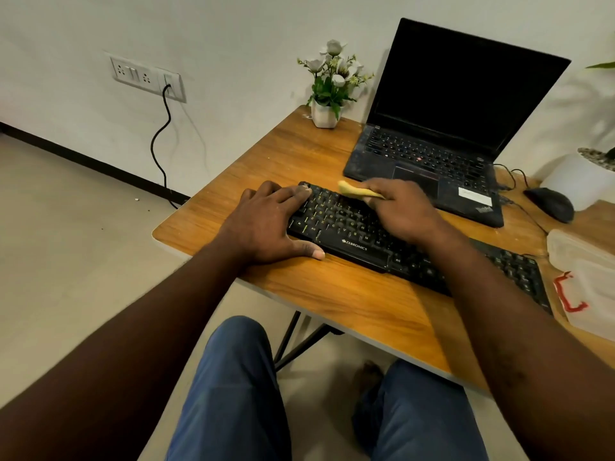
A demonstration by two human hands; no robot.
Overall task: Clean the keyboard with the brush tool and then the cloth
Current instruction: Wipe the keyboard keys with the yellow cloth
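Right grip (404,211) pinching cloth (354,191) on keyboard (352,241), left grip (266,224) flat, flowers (334,66) in pot (322,114)

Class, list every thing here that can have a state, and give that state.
Laptop: lid open, screen dark.
Keyboard: flat on table, left hand resting on its end.
Yellow cleaning item: gripped in right hand, over the Keyboard.
Wall plug: plugged in.
Mouse: untouched.

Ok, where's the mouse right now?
In the head view, the mouse sits on the table at far right, just right of the laptop, beside a white pot.
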